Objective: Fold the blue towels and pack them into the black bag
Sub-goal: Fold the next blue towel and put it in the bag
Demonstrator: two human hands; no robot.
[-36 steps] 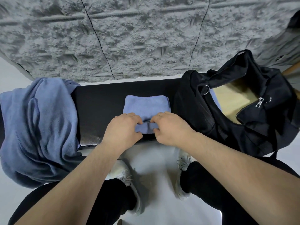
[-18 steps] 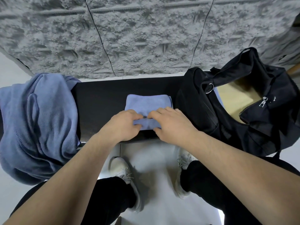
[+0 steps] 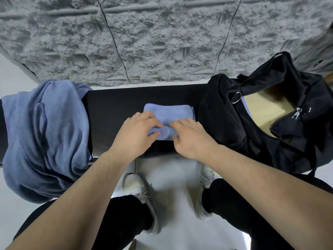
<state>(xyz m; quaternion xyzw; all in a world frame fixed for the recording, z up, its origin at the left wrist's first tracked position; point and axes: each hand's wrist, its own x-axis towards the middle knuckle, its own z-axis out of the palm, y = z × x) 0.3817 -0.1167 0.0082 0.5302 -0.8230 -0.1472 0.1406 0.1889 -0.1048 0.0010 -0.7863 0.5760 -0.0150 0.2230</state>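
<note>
The folding step looks close to done on this one. A small folded blue towel (image 3: 169, 113) lies in the middle of the black bench (image 3: 111, 112), and both hands are on its near edge: the left hand (image 3: 137, 131) and the right hand (image 3: 189, 135) each pinch the cloth between thumb and curled fingers, so each grip is clenched on the towel, the two hands almost touching.

Judging by that, the next move is either one last tuck or the lift — carry the bundle to the right and drop it into the black bag (image 3: 266, 112), which stands just beside the towel with its mouth open and a pale lining showing. The hold will need to stay firm on both layers so the fold doesn't spring loose on the way.

At the left end of the bench a heap of unfolded blue towels (image 3: 45, 134) hangs over the edge — plenty left to do.

The bench stands against a rough grey wall (image 3: 162, 38). The floor (image 3: 171, 177) is pale, and the person's white shoes and dark trouser legs show below.
</note>
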